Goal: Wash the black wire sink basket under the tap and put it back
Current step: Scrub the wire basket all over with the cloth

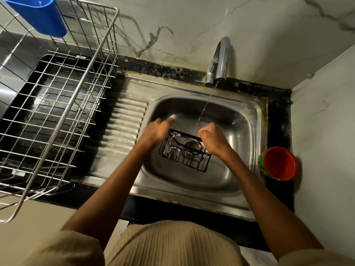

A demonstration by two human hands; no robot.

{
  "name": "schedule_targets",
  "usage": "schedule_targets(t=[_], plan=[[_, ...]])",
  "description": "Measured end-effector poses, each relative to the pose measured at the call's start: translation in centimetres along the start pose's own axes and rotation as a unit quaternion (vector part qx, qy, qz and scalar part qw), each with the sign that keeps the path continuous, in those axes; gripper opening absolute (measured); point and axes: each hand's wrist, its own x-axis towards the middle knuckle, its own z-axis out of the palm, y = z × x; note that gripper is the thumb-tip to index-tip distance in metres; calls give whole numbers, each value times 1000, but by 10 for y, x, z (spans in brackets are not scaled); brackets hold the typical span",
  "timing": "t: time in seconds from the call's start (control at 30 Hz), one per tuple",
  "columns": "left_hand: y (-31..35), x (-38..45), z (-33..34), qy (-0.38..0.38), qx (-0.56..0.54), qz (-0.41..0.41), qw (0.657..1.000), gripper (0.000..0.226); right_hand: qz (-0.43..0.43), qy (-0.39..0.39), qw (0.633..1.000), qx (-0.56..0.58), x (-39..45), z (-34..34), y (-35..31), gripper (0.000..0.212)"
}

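A: Any brand or writing you can read?

B: None legible. The red round plastic cup [279, 163] with the green patterned outside, standing on the black stone desk [278, 116] just right of the stainless steel sink [247, 135], has a print too small to make out.

A: Where is the black wire sink basket [184, 150]?

B: Held tilted over the sink bowl, above the drain, with white suds on its wires. A thin stream of water falls from the chrome tap [219, 62] into the sink just behind it.

A: And the grip?

B: The left hand [156, 130] is blurred, curled on the basket's left end, one finger sticking out. The right hand [213, 139] is fisted round the basket's right rim.

A: Left of the sink?

B: A steel wire dish rack [63, 104] with a blue plastic holder [36, 14] hung on it.
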Motion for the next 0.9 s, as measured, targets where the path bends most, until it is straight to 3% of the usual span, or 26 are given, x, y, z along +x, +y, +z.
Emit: schedule_targets(t=[0.03,0.1,0.17,0.3,0.47,0.63,0.77,0.9], plan=[[5,-8,3,50,83,98,990,55,7,-8,1000,-4,1,0,-1,45],[17,-23,11,43,183,255,948,24,18,-15,1000,-3,3,-1,-4,48],[22,-28,22,1,199,298,934,12,26,5,1000,5,5,1,-6,44],[19,-22,39,-8,114,274,955,23,15,109,993,30,2,-2,-7,27],[17,-22,55,59,-22,202,977,24,-32,176,983,44,3,3,-6,9],[17,-26,65,111,-109,151,976,30,-96,249,963,-33,-15,13,-11,39],[14,-22,63,125,-231,97,960,39,-181,234,951,-87,-37,28,2,52],[13,-25,70,95,-310,73,943,33,-103,262,959,-19,-34,23,17,55]])
